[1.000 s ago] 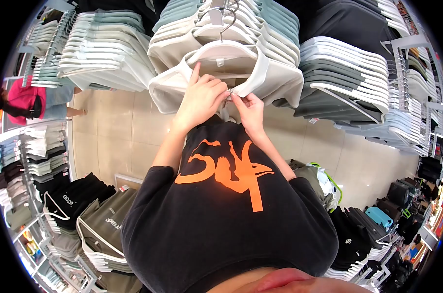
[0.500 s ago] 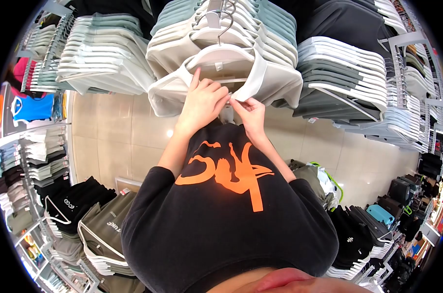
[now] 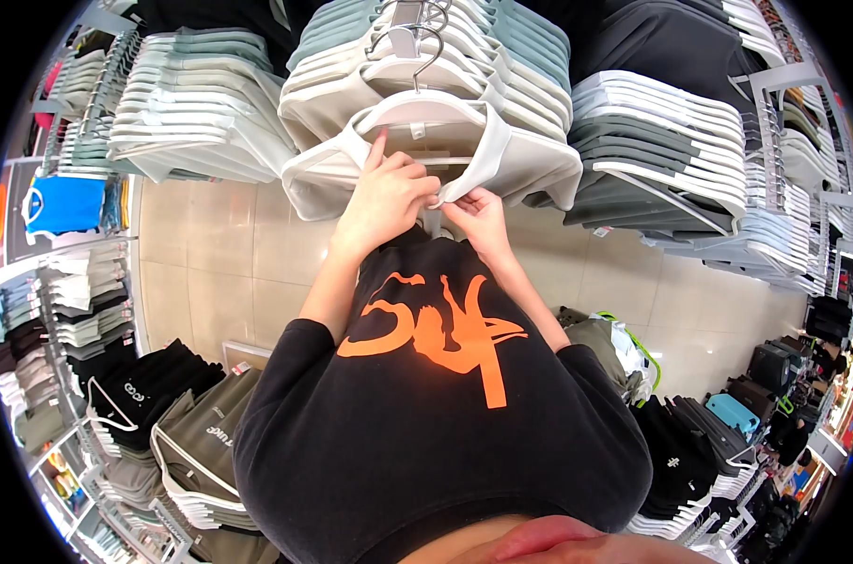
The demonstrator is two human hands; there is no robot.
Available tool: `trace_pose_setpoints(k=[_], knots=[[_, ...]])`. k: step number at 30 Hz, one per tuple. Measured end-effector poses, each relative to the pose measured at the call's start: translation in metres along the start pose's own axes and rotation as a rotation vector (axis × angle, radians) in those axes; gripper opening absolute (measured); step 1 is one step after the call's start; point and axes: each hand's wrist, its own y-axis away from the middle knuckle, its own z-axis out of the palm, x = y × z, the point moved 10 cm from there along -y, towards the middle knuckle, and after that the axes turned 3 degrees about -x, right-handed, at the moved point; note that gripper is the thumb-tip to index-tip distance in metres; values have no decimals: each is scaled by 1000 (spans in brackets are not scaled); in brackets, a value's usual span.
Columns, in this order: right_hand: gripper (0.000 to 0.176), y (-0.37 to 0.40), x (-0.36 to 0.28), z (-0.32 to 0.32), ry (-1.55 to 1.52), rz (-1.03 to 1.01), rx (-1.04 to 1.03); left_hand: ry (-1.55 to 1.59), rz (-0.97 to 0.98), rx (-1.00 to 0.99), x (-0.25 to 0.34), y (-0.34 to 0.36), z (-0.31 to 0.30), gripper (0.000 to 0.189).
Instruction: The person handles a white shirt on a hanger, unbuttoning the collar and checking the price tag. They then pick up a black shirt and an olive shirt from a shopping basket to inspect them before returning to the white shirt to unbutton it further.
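Note:
A light beige collared shirt (image 3: 530,174) hangs on a white hanger (image 3: 424,105) at the front of a rack. My left hand (image 3: 387,195) is closed at the left side of its neck opening, index finger stretched up along the collar. My right hand (image 3: 481,218) pinches the lower tip of the shirt's right collar. The fingertips of both hands meet at the front of the neckline. A small button may be between them, but the fingers hide it. A pale tag (image 3: 418,132) shows inside the neck.
Behind the shirt hang more beige and grey-green shirts (image 3: 530,56). White garments (image 3: 196,113) hang on the left, dark grey ones (image 3: 652,155) on the right. Racks with olive (image 3: 210,428) and black garments (image 3: 675,451) stand on my side. Tiled floor (image 3: 201,254) lies between.
Both hands have shifted slightly, with the fingertips a little lower at the neckline. The shirt and its hanger have moved slightly. The grip looks much the same.

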Motion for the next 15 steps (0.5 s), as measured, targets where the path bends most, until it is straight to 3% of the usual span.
trace_pose_setpoints(k=[8,15], knots=[[19,0,3,4,30,105,-43,-4,51,-77,4,-4,6,3],[18,-2,6,1,47,82,-6,-183,-45,-57,20,6,10,6]])
